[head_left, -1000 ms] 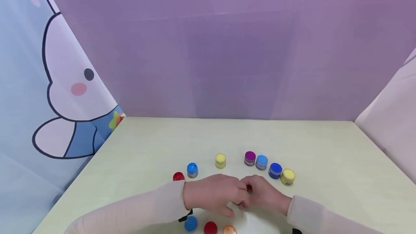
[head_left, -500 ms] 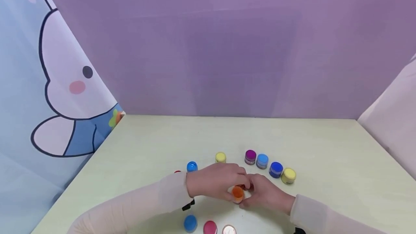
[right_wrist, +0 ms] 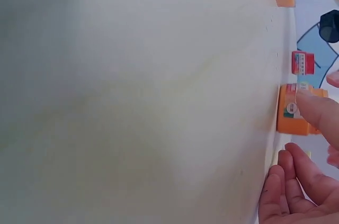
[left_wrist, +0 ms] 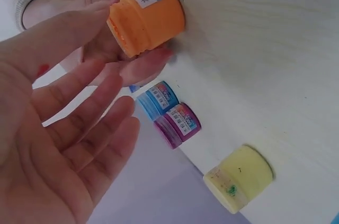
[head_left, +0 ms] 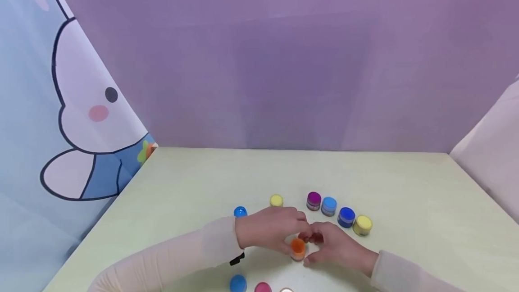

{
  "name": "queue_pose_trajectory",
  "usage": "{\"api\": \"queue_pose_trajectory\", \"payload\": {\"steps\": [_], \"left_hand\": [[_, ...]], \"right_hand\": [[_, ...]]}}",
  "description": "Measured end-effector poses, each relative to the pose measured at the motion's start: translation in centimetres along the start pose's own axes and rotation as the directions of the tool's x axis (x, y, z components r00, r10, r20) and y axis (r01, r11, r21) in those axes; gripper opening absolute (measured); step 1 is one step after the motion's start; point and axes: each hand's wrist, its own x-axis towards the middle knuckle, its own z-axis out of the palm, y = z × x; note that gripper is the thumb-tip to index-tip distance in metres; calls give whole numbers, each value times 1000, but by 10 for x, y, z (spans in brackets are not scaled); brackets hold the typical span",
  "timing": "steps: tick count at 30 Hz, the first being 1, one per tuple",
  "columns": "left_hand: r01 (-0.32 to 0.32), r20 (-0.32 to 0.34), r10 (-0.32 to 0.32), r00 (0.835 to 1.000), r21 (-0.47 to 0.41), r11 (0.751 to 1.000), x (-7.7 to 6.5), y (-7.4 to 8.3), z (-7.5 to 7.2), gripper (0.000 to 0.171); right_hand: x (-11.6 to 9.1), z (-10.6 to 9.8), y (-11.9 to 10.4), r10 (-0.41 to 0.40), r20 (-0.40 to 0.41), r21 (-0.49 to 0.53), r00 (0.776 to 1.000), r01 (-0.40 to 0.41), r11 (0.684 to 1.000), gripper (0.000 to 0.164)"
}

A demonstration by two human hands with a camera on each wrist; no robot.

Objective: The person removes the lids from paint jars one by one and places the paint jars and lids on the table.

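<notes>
An orange paint jar [head_left: 298, 249], its mouth uncovered, stands upright on the table between both hands. My left hand [head_left: 270, 228] reaches over from the left, its thumb right at the jar's rim. In the left wrist view the other fingers [left_wrist: 100, 144] of that hand spread loosely away from the jar [left_wrist: 151, 17]. From the right, my right hand [head_left: 338, 243] arches around the jar's far side, thumb and fingers apart. Its thumb overlaps the jar [right_wrist: 292, 118] in the right wrist view, while its other fingers hang loosely bent beside it. Both hands' fingertips overlap behind the jar.
Purple [head_left: 314, 200], light blue [head_left: 329, 206], dark blue [head_left: 346, 216] and yellow [head_left: 362, 225] jars line up behind my right hand. Another yellow jar [head_left: 276, 200] and a blue one [head_left: 240, 211] stand beyond my left hand. A blue jar [head_left: 238, 283] and a pink one [head_left: 263, 288] sit in front.
Both hands' fingers have parted, bringing the orange jar's open mouth into sight. My right hand has shifted slightly right. The red jar at left is now hidden behind my left arm.
</notes>
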Motion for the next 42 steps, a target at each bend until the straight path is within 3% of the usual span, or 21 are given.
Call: {"api": "queue_pose_trajectory", "payload": {"steps": [10, 16, 21, 27, 32, 42], "left_hand": [[45, 124, -43, 991, -9, 999, 14, 0, 11, 42], [16, 127, -14, 992, -17, 1000, 16, 1, 12, 35], [29, 116, -28, 993, -12, 1000, 12, 0, 13, 33], [117, 49, -120, 992, 63, 991, 5, -9, 6, 19], [219, 0, -222, 975, 154, 964, -8, -23, 5, 21], [357, -31, -356, 934, 116, 927, -29, -51, 6, 19]], "right_hand": [[-13, -10, 6, 25, 20, 23, 999, -25, 999, 40], [-15, -10, 8, -5, 11, 59, 1000, 5, 998, 37], [-16, -6, 9, -37, 13, 82, 999, 36, 996, 37], [-18, -7, 6, 13, 2, 76, 1000, -13, 997, 38], [-13, -5, 3, -11, 5, 80, 1000, 11, 997, 37], [-6, 0, -4, -64, -2, 34, 998, 64, 997, 31]]}}
